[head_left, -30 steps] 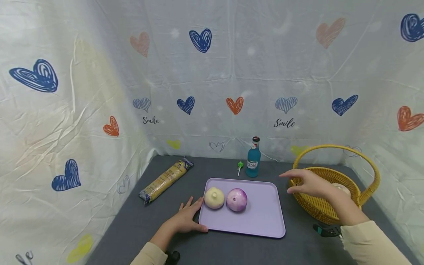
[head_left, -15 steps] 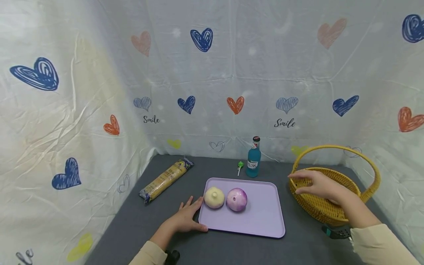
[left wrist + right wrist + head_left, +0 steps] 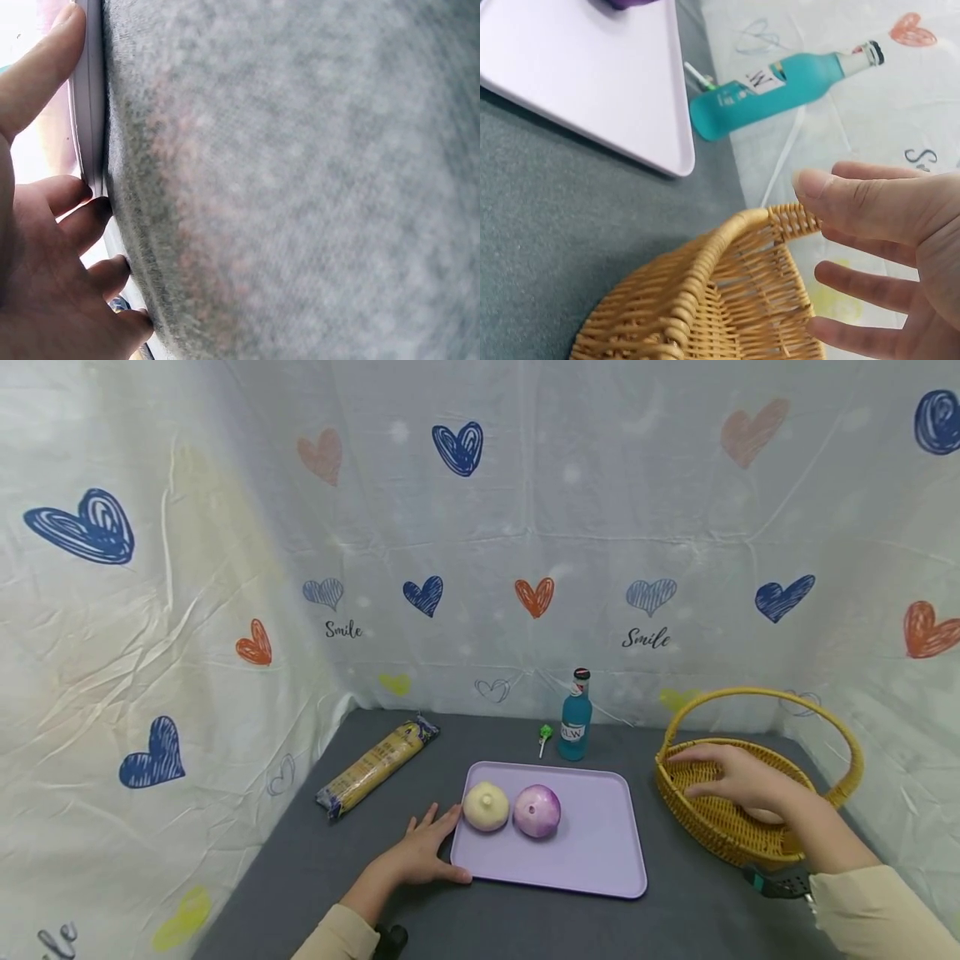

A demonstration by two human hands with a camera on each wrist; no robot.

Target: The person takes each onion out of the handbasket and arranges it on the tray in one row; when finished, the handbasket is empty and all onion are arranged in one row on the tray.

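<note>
My left hand [image 3: 423,856] rests at the left edge of a lilac tray [image 3: 592,847], fingers spread and thumb at the front corner. In the left wrist view, its thumb and fingertips touch the tray's rim [image 3: 91,97]. A pale, whitish onion [image 3: 486,807] and a purple onion [image 3: 537,812] sit side by side on the tray. Over the yellow wicker basket [image 3: 701,831] hovers my right hand [image 3: 738,777], fingers relaxed and holding nothing. Inside the basket lies a pale round thing [image 3: 765,816], mostly hidden by my right wrist. The right wrist view shows the hand [image 3: 885,247] beside the basket rim [image 3: 697,277].
A blue bottle [image 3: 575,718] stands upright behind the tray, with a green lollipop [image 3: 545,735] lying to its left. A long yellow packet [image 3: 377,767], perhaps noodles, lies at the back left. The basket's tall handle [image 3: 757,692] arches above it. A heart-printed curtain [image 3: 487,543] surrounds the table.
My right hand has moved right, from the basket's left rim to over its inside, covering more of the pale round thing. The left hand, tray and onions have stayed in place.
</note>
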